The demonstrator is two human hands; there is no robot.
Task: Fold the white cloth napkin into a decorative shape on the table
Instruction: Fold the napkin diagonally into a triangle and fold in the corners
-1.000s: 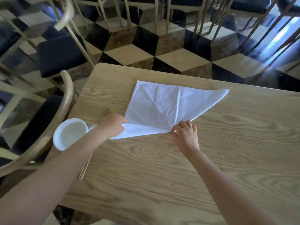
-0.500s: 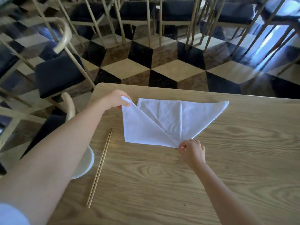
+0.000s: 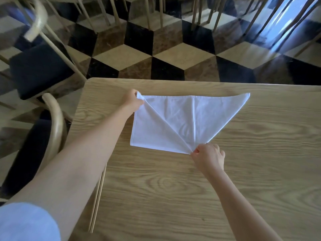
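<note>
Right hand (image 3: 208, 157): fingers curled, thumb and forefinger pinching the napkin's (image 3: 182, 122) near point. Napkin lies flat on the table (image 3: 173, 188), left flap folded along a diagonal crease. Left hand (image 3: 132, 101): fingers curled, gripping the napkin's far-left corner. Bare wood right of the napkin; table's far edge just beyond it.

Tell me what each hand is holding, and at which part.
Both hold the white napkin. The left hand pinches the folded flap's far corner; the right hand pinches the near tip where the folds meet.
</note>
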